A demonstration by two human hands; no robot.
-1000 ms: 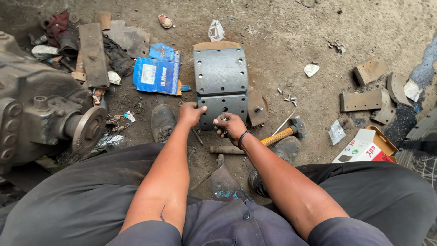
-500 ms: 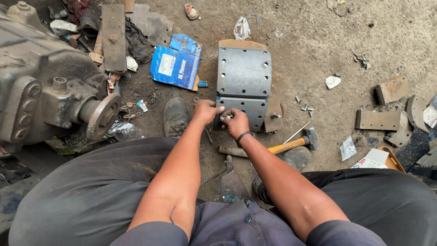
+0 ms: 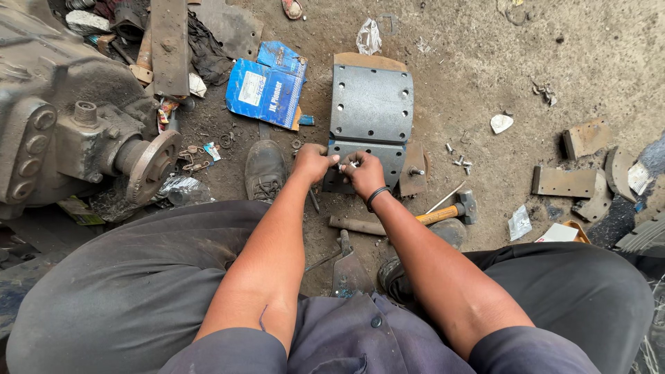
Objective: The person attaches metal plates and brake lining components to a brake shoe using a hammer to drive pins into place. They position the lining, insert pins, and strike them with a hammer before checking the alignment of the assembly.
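Observation:
A curved grey brake shoe with a holed lining (image 3: 372,104) lies on the dirt floor in front of me. Both my hands meet at its near edge. My left hand (image 3: 312,163) grips that edge with closed fingers. My right hand (image 3: 362,173), a black band at its wrist, pinches a small light rivet-like piece against the shoe next to the left hand. A hammer with an orange-and-wood handle (image 3: 422,216) lies on the ground just right of my right forearm.
A large grey axle housing with a round flange (image 3: 76,131) fills the left. A blue cardboard box (image 3: 267,86) lies left of the shoe. Loose rivets (image 3: 458,161) and flat metal pieces (image 3: 564,181) are scattered right. My shoe (image 3: 265,170) rests near the left hand.
My hands stay together at the shoe's near edge, fingers shifting slightly. The view has drifted, so the shoe and hands sit further right and lower in the frame.

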